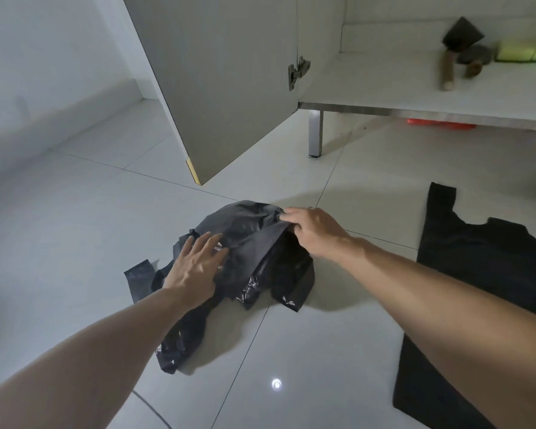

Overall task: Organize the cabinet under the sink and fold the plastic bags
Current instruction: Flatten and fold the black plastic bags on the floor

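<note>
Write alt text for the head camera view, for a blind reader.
The left hand presses flat on crumpled black bags on the tiled floor while the right hand pinches their top edge. Another black bag lies flat beside the open cabinet door.

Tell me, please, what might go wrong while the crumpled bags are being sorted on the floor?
The right hand pinches only an edge of the crumpled black plastic bag pile, so thin film may tear or drag other bags. The flattened black plastic bag lies beside the right forearm and could get rumpled.

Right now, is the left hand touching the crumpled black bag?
Touching. The head view shows the left hand lying flat, fingers spread, on the crumpled black bag, with no gap between palm and plastic.
</note>
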The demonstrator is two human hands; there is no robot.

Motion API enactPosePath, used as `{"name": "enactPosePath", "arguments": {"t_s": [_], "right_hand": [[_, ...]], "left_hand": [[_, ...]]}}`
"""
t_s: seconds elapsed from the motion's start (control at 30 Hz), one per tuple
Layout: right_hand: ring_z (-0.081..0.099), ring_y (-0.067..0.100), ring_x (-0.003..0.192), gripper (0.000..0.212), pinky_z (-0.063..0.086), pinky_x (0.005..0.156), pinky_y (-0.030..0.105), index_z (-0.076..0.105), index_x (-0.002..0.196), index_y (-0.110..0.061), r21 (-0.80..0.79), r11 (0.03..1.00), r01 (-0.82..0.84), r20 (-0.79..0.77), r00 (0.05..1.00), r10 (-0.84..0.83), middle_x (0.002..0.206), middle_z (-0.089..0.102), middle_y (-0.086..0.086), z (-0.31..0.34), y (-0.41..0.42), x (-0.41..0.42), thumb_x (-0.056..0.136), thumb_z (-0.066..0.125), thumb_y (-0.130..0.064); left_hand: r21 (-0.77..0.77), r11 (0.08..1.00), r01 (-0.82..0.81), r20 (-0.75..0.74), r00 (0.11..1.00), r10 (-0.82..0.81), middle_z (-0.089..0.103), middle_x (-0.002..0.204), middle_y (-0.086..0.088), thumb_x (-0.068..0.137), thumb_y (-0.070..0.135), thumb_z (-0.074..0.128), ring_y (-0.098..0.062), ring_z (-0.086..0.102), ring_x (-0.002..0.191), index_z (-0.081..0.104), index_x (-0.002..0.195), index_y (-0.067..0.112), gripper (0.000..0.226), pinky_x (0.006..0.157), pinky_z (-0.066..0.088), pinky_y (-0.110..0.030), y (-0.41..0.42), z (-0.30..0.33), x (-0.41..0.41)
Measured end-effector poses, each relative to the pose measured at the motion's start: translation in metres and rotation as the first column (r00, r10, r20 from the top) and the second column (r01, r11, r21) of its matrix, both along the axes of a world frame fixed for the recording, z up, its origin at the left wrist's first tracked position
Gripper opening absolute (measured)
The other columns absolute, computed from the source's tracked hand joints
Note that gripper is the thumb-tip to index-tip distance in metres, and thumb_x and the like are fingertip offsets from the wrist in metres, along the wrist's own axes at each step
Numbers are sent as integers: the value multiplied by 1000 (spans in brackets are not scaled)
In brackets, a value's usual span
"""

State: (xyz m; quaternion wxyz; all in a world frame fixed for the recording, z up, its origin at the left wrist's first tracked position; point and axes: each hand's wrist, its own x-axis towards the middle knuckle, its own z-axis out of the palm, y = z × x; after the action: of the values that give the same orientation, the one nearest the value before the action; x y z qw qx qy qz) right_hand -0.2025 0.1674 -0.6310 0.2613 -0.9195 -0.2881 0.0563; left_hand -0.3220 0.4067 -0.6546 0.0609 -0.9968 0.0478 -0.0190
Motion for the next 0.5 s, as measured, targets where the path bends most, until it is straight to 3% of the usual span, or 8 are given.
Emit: {"name": "enactPosePath", "arguments": {"t_s": [0.1, 0.17, 0.2, 0.27, 0.33, 0.4, 0.43, 0.5], "right_hand": [[59, 36, 112, 34, 48, 96, 50, 63, 116, -9, -27, 997, 68, -26, 997, -68, 122, 65, 14, 23, -23, 8, 95, 38, -1], [61, 38, 106, 27, 51, 89, 50, 63, 108, -10, -7, 993, 117, -29, 993, -118, 112, 67, 17, 37, -39, 10, 95, 41, -5], [61, 36, 108, 27, 50, 91, 47, 65, 110, -12, 7, 990, 139, -32, 990, -139, 114, 68, 14, 45, -47, 9, 96, 43, -7], [57, 27, 118, 32, 46, 101, 39, 63, 125, -17, 31, 984, 175, -40, 984, -173, 128, 63, 7, 61, -64, 8, 97, 50, -11], [51, 20, 126, 44, 40, 105, 30, 54, 136, -18, 91, 985, 146, -27, 989, -144, 138, 56, 1, 79, -75, 2, 93, 61, -20], [52, 17, 123, 61, 40, 99, 25, 50, 140, -18, 188, 976, 110, 3, 994, -113, 137, 55, -1, 96, -78, -5, 84, 73, -29], [55, 16, 118, 63, 41, 95, 23, 52, 138, -19, 253, 962, 105, 14, 994, -112, 133, 58, -2, 106, -78, -8, 81, 76, -29], [60, 13, 105, 44, 44, 89, 21, 64, 124, -21, 360, 928, 99, 44, 991, -123, 117, 66, -5, 127, -79, -11, 82, 75, -26]], "left_hand": [[-234, 972, 4, 172, 984, 37, 69, 106, -8, 69, -7, 76, -32, 63, 100, 75, 102, 11, 38, 88, 50, -41, -8, 25, 11], [-362, 924, -123, 190, 961, 203, 64, 87, -3, 90, 10, 64, -24, 59, 82, 74, 101, 9, 15, 69, 46, -28, -24, 53, 19], [-462, 867, -185, 178, 939, 295, 61, 83, -3, 93, 15, 60, -24, 56, 77, 74, 98, 8, 16, 65, 41, -28, -32, 66, 24], [-637, 748, -188, 183, 905, 384, 65, 81, -6, 91, 4, 56, -28, 59, 78, 75, 94, 10, 20, 67, 40, -27, -47, 93, 35], [-665, 737, -116, 247, 898, 364, 68, 83, -7, 80, -7, 49, -27, 61, 83, 74, 94, 12, 34, 71, 43, -27, -62, 118, 47], [-661, 749, -52, 284, 906, 314, 66, 80, -4, 75, -5, 46, -27, 60, 82, 71, 88, 16, 35, 70, 45, -28, -82, 141, 57], [-662, 749, -27, 293, 911, 291, 65, 78, -4, 75, -3, 46, -27, 60, 80, 68, 83, 16, 31, 68, 45, -28, -94, 151, 62], [-672, 740, -12, 309, 904, 296, 61, 74, -6, 79, 3, 46, -28, 55, 72, 61, 76, 13, 18, 62, 39, -27, -117, 170, 69]]}}
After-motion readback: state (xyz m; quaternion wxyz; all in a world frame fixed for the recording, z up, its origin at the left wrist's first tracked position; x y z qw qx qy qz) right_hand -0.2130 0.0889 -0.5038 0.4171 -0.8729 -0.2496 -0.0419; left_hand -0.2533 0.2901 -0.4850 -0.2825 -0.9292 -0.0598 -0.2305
